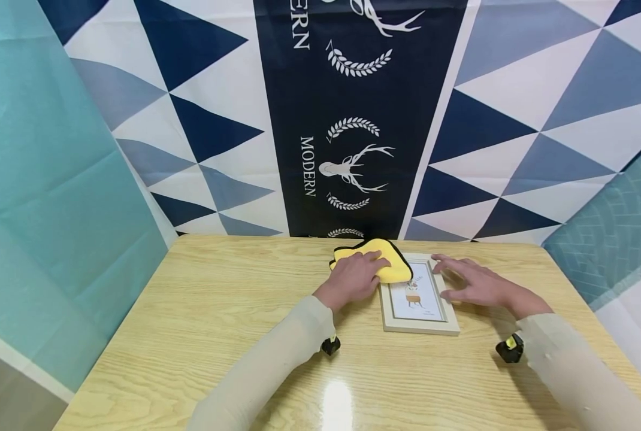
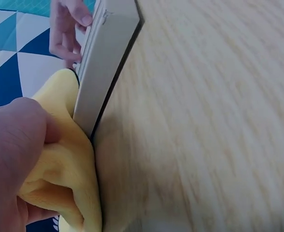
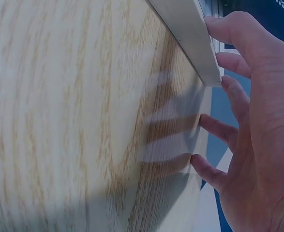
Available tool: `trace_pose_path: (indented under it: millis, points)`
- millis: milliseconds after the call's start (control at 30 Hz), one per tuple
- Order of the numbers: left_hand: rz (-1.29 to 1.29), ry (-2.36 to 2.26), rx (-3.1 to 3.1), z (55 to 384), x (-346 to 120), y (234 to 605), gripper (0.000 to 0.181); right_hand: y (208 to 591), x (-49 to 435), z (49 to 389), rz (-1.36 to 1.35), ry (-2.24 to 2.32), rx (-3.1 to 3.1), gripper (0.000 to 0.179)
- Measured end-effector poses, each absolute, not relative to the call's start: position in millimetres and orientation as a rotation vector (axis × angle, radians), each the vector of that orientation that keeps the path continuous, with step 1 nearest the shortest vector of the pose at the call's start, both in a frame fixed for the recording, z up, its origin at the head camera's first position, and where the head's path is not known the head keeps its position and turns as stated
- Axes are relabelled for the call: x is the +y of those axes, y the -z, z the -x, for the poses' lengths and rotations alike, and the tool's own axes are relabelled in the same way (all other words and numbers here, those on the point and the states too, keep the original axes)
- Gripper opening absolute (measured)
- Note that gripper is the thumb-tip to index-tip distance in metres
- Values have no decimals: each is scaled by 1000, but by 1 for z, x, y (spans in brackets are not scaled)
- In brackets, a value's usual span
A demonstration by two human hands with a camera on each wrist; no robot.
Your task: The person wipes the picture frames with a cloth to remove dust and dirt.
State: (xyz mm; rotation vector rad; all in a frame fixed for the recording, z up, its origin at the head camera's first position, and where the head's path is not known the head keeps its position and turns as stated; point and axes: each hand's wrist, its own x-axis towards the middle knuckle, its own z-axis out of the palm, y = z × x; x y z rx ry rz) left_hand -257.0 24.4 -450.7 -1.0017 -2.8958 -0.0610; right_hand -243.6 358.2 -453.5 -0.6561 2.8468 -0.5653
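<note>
A cream picture frame (image 1: pixel 420 327) lies flat on the wooden table, its white print showing a small orange-brown drawing. Over the frame's far left corner is a yellow cloth (image 1: pixel 396 272) with black edging. My left hand (image 1: pixel 353 276) holds that cloth from above; in the left wrist view the cloth (image 2: pixel 69 162) bunches beside the thumb, against the frame's side (image 2: pixel 105 63). My right hand (image 1: pixel 479 284) is at the frame's right edge, fingers spread. In the right wrist view its thumb and nearest fingertips touch the frame (image 3: pixel 190 34), while the other fingers stay apart from it.
The wooden table (image 1: pixel 218 311) runs back to a wall hung with blue and white triangle-patterned cloth (image 1: pixel 207 42). A teal sheet (image 1: pixel 40 179) hangs along the left. Small black devices (image 1: pixel 509 348) sit at both wrists.
</note>
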Motion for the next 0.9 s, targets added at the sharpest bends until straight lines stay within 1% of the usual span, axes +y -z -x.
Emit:
trace_pose_path:
  millis: [133, 167, 500, 733, 900]
  points:
    - [968, 128, -2830, 258, 21, 446, 43, 454, 358, 244, 647, 556, 2844, 58]
    - [963, 135, -2836, 256, 20, 439, 42, 454, 358, 244, 642, 554, 2842, 58]
    - [864, 153, -2827, 266, 0, 421, 40, 453, 357, 243, 645, 560, 2837, 55]
    - [785, 155, -2799, 271, -12, 418, 35, 452, 357, 242, 659, 566, 2850, 53]
    - [677, 376, -2841, 271, -13, 419, 37, 452, 357, 242, 654, 567, 2848, 56]
